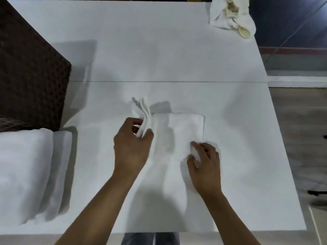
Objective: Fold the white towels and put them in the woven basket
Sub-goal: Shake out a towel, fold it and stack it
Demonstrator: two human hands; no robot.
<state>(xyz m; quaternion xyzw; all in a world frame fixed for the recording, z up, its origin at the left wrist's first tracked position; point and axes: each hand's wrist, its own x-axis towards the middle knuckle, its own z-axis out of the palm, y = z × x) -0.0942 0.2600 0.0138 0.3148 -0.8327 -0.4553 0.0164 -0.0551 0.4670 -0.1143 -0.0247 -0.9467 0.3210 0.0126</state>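
A small white towel (182, 131) lies partly folded on the white table (159, 50), near its middle. My left hand (131, 147) pinches the towel's layered left edge and holds it lifted off the table. My right hand (205, 165) pinches the towel's near right corner against the table. The dark brown woven basket (30, 76) stands at the table's left edge. A stack of folded white towels (30, 174) lies in front of the basket at the near left.
A crumpled heap of white and cream cloths (233, 15) sits at the table's far right corner. The table's right edge drops to a floor (300, 129). A seam (194, 81) crosses the tabletop.
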